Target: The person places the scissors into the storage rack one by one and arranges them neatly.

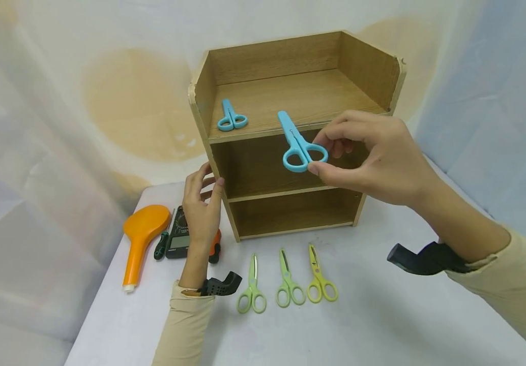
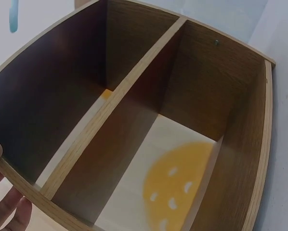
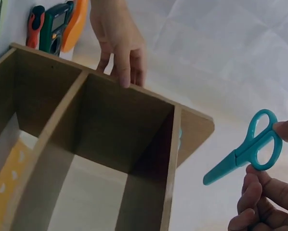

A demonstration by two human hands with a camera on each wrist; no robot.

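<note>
My right hand (image 1: 336, 155) pinches a blue pair of scissors (image 1: 297, 144) by a handle ring, in the air in front of the wooden shelf unit (image 1: 290, 76). The right wrist view shows the same blue scissors (image 3: 247, 149) between my fingertips (image 3: 286, 130), blades closed. A second blue pair (image 1: 232, 118) lies on the top shelf at the left. My left hand (image 1: 203, 203) rests on the shelf unit's left side panel, fingers against its edge; those fingers (image 2: 2, 202) show at the panel edge in the left wrist view.
Three green and yellow scissors (image 1: 286, 282) lie in a row on the white table in front of the shelf. Left of the shelf lie an orange paddle-shaped tool (image 1: 140, 239), a multimeter (image 1: 178, 236) and a screwdriver (image 1: 162, 244). White cloth hangs behind.
</note>
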